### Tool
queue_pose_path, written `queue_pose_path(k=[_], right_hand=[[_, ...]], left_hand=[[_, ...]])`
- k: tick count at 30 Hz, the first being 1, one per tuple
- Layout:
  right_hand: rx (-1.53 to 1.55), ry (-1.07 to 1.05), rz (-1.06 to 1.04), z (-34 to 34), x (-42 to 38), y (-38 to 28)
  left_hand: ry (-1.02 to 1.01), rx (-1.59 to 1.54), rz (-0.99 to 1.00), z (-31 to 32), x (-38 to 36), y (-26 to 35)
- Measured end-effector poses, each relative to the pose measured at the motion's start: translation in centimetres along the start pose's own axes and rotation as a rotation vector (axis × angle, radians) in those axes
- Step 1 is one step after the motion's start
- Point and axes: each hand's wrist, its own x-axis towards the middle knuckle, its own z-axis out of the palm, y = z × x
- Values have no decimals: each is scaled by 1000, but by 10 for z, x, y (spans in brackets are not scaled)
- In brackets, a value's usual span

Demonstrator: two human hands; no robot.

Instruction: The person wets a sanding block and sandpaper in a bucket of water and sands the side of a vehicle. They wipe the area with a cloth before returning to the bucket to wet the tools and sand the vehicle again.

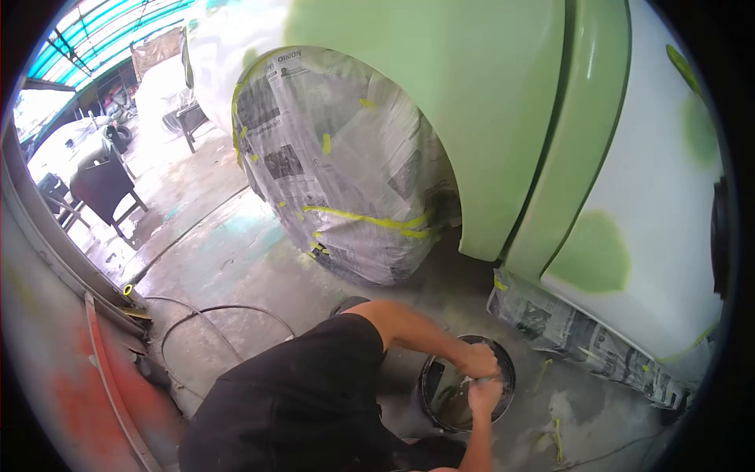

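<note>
Both hands are together above a dark round bucket (446, 419) on the concrete floor. My left hand (478, 360) reaches in from the upper side, its fingers curled over the bucket's opening. Just below it, my right hand (484, 393) is closed and touches or nearly touches the left. Something small and pale shows between the two hands, too small to name. Murky liquid and a dark flat piece are visible inside the bucket.
A vehicle body with green and white patches (503, 102) stands ahead, its wheel wrapped in newspaper (338, 157). Newspaper also covers the lower sill (582, 334). A hose (212, 308) lies on the floor at left. Chairs (106, 189) stand farther back.
</note>
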Motion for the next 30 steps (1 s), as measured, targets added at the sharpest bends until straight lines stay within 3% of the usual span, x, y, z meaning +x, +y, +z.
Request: queue_pose_path(k=[3,6,11,18,23,30], right_hand=[[725,-254,739,-18,-4,-21],[952,-228,1003,-32,-4,-41],[1220,-285,1130,-33,-7,-34],[1585,-321,1134,-66,-1,-47],[1461,-350,1212,-72,3,-61],[1322,-275,1360,-95,20,-98]], left_hand=[[31,35,152,-12,6,3],[99,72,262,-5,16,1],[286,44,430,8,29,-9],[397,-87,469,-1,39,-8],[544,-266,305,11,22,4],[523,-403,185,23,15,10]])
